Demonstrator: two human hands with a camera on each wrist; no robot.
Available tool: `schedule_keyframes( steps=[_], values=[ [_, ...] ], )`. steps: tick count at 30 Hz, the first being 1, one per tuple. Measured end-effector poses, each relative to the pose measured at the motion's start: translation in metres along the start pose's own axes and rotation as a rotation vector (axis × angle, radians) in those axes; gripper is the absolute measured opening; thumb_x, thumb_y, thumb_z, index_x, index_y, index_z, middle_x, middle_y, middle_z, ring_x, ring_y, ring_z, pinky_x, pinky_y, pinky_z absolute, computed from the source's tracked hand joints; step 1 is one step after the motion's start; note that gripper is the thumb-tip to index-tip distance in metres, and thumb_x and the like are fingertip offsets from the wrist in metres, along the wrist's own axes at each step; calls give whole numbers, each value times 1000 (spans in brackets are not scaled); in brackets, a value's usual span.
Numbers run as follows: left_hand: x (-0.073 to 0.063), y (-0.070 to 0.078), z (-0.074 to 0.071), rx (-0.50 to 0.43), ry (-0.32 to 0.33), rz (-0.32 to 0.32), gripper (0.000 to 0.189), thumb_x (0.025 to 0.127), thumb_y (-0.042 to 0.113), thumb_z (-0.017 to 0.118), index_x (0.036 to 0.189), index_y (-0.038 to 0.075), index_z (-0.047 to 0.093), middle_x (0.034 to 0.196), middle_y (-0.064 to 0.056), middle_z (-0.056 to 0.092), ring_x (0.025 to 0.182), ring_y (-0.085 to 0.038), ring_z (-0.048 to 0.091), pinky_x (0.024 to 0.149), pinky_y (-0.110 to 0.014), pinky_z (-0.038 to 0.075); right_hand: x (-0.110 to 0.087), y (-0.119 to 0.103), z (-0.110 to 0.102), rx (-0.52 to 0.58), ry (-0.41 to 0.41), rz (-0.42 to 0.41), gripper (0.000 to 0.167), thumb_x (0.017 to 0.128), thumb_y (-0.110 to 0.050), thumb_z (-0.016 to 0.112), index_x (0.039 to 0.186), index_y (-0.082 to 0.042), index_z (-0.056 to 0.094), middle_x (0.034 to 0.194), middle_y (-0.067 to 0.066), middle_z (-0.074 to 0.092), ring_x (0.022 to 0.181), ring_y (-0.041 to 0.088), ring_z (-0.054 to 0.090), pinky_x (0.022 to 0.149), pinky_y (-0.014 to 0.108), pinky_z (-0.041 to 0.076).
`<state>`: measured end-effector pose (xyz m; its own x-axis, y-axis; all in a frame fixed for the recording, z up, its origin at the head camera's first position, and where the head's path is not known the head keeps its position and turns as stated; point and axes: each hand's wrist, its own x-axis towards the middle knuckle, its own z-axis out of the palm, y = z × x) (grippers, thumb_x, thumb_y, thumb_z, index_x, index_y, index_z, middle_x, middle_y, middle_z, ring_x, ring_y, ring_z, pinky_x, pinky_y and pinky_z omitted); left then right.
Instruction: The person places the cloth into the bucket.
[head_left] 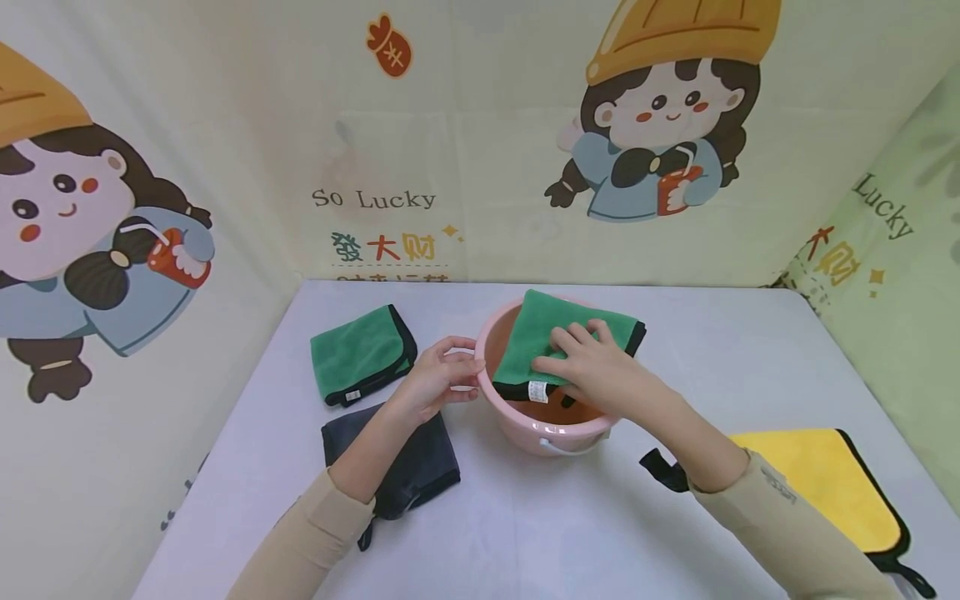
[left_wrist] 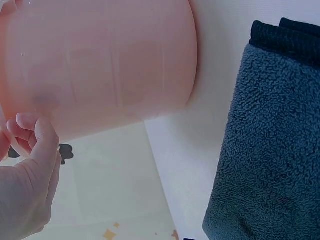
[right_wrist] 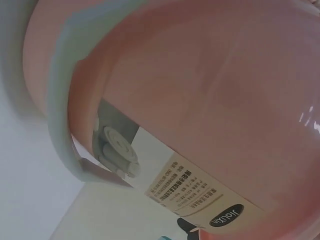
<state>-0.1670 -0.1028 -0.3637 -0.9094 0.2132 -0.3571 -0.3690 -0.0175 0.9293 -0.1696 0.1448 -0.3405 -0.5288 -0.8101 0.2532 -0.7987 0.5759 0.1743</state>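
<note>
A pink bucket (head_left: 517,429) stands upright on the table. My left hand (head_left: 442,379) holds its rim at the left side, fingers bent at the edge; the left wrist view shows those fingers (left_wrist: 37,135) beside the bucket wall. A folded green towel (head_left: 525,333) with black edging and a white tag lies across the mouth of the bucket, its right corner reaching past the rim. My right hand (head_left: 596,367) grips this towel from above with bent fingers, the thumb mostly hidden. The right wrist view shows the bucket's label (right_wrist: 190,185) and pale handle (right_wrist: 60,100).
Another folded green towel (head_left: 360,354) lies left of the bucket. A dark blue-grey towel (head_left: 420,467) sits in front of it, partly under my left forearm. At the right, a yellow towel (head_left: 817,475) with black edging is partly covered by my right sleeve. A printed cloth backdrop (head_left: 487,167) surrounds the table.
</note>
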Motion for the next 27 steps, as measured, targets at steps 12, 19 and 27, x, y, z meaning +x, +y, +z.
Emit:
schedule_keyframes(
  steps=[12,19,27],
  values=[
    [1,-2,0,-3,1,4,40,86,12,62,122,10,46,108,-16,59,76,-17,62,74,-34,53,7,5,11,71,-59,-46,38,73,-21,77,106,-25,59,94,4,48,86,23,46,76,43,35],
    [2,-2,0,-15,-14,-16,39,87,11,60,123,10,46,114,-20,56,75,-16,61,77,-37,52,15,7,18,129,-164,-45,35,77,-22,73,109,-28,59,100,3,50,93,23,46,80,43,35],
    [1,-1,-1,-32,-26,-12,38,87,10,60,122,10,46,118,-26,52,73,-15,61,74,-35,53,24,7,22,118,-289,-54,35,80,-23,70,111,-29,57,102,3,49,96,23,44,81,45,35]
  ],
)
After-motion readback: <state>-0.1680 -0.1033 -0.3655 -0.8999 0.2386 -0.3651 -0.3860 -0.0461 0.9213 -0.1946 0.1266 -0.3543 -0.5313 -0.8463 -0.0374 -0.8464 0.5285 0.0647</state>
